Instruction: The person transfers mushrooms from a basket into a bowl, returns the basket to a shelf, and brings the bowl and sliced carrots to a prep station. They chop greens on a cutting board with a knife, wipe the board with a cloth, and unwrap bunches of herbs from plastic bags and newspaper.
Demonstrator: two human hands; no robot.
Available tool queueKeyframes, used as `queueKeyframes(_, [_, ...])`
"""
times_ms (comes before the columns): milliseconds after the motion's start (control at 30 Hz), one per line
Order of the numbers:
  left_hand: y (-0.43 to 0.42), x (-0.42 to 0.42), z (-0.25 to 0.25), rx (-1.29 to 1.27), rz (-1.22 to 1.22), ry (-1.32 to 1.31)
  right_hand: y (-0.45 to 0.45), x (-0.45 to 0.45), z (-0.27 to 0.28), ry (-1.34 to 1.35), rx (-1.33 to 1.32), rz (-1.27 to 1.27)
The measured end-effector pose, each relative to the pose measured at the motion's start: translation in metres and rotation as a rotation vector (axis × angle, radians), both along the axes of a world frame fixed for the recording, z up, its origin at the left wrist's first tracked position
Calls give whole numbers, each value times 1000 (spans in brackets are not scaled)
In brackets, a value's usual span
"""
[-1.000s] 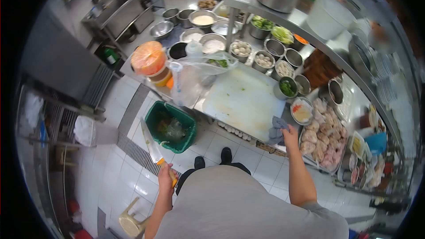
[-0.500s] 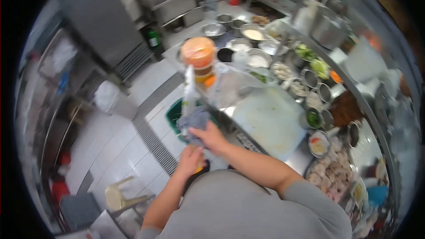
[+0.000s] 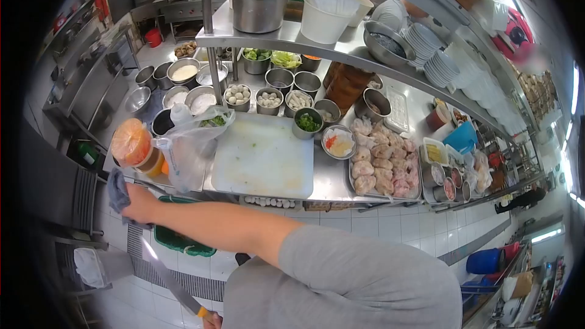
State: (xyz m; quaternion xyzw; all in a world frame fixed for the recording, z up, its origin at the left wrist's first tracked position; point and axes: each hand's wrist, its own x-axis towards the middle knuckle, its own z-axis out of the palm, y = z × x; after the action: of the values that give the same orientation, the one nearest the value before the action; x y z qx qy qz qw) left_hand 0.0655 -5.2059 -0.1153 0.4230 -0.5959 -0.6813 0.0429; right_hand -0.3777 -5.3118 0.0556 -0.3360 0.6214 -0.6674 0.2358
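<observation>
My right hand (image 3: 139, 203) is closed on a grey-blue cloth (image 3: 117, 194) at the left, beyond the green bin (image 3: 177, 240). Low in the view, my left hand (image 3: 213, 320) grips the yellow handle of a knife (image 3: 167, 277), and only part of that hand shows. The blade points up and left, bare, apart from the cloth. A white cutting board (image 3: 265, 158) with small green scraps lies on the steel counter. Beside it stand a clear plastic bag (image 3: 189, 158) and a tub with an orange bag (image 3: 131, 141) on top.
Metal pots of mushrooms (image 3: 269, 101) and greens (image 3: 308, 123) line the board's far side. A tray of raw meat (image 3: 384, 167) sits at the right. Above runs a steel shelf (image 3: 341, 55) with a large pot (image 3: 259, 12) and stacked plates (image 3: 420, 45).
My hands were together with the cloth at the knife; now they are apart. The right hand has carried the cloth outward to the left, and the view has swung right.
</observation>
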Motion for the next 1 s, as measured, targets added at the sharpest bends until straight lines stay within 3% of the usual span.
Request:
queueKeyframes(33, [0,2,-8,-9,5,-23,3,-11,-10,204,128,37])
queueKeyframes(133, [-3,9,-32,-27,30,-48,74,-26,-44,278,440,331])
queueKeyframes(167, [-5,9,-39,-28,30,-51,92,-26,-85,335,391,196])
queueKeyframes(233, [-9,5,-52,-29,31,-47,152,-34,-106,184,414,124])
queueKeyframes(367, [-26,-28,-72,-56,3,-15,280,-71,-83,-258,324,10])
queueKeyframes(500, [-46,-78,-74,-109,-32,15,375,-132,-71,-344,312,-378])
queueKeyframes(567, [-52,-97,-73,-128,-51,27,401,-162,-94,-260,351,-486])
queueKeyframes(633, [-56,-119,-67,-146,-64,34,410,-179,-110,156,689,-706])
queueKeyframes(667, [-56,-128,-65,-153,-71,35,408,-187,-152,348,863,-801])
queueKeyframes(700, [-58,-136,-64,-158,-79,39,402,-179,-160,356,850,-811])
queueKeyframes(767, [-60,-151,-65,-174,-90,41,389,-169,-168,643,1068,-878])
queueKeyframes(900, [-67,-179,-68,-198,-108,35,372,-184,-192,617,1001,-918])
queueKeyframes(1000, [-65,-201,-64,-216,-119,20,360,-189,-188,650,901,-738])
